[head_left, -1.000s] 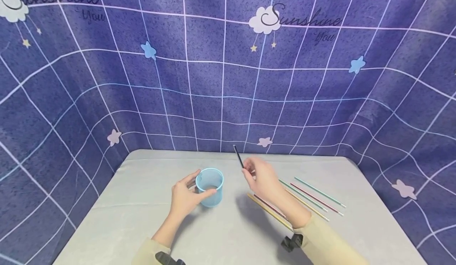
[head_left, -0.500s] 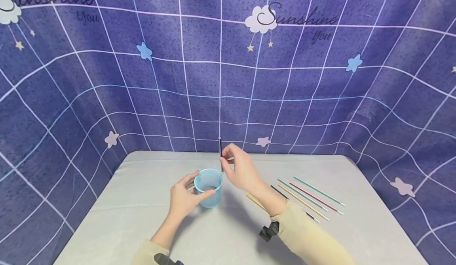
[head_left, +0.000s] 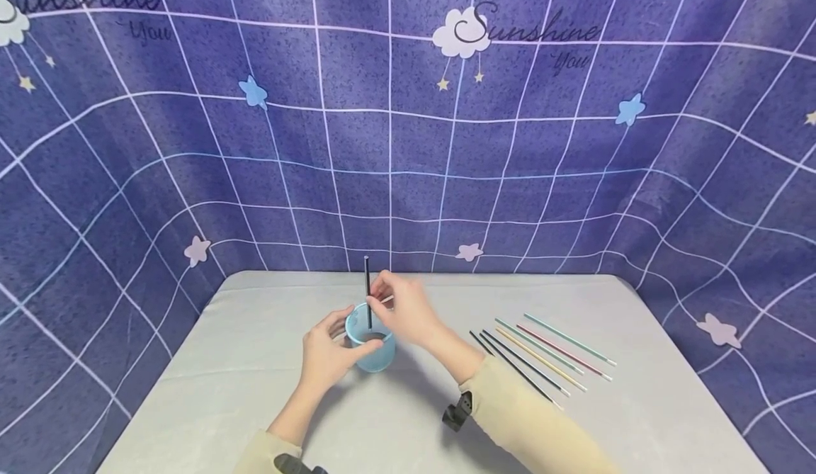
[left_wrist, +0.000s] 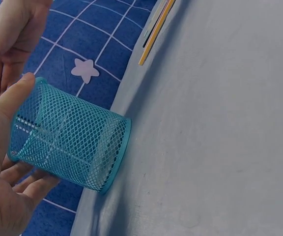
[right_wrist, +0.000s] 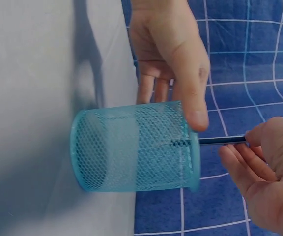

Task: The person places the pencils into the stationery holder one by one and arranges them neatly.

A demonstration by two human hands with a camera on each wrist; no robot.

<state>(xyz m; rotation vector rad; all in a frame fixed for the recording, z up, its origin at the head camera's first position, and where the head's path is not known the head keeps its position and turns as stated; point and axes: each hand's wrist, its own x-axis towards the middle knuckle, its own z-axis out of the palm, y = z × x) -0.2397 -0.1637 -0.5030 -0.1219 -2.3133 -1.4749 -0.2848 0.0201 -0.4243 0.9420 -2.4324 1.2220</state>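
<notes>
Black rod: a slim, straight, black pencil-like rod stands nearly upright, its lower end inside the mouth of the cup and its upper part rising above the rim; your right wrist view shows the inserted end through the mesh.
Right hand: your right hand pinches the black rod between thumb and fingertips, just above the rim.
Blue cup: a light-blue, round, metal-mesh cup stands upright at the table's middle; you cannot tell whether its base touches the cloth.
Left hand: your left hand grips the cup near its top, thumb on one side and fingers round the other.
Loose rods: to the right of the cup, well apart from it, six thin rods lie side by side on a slant: two black ones, a yellow one, a green one, a red one and a teal one.
Sleeves: beige cuffs, each with a black wrist device.
Table: covered in pale grey cloth.
Backdrop: purple-blue fabric with pale grid lines, stars and clouds.
</notes>
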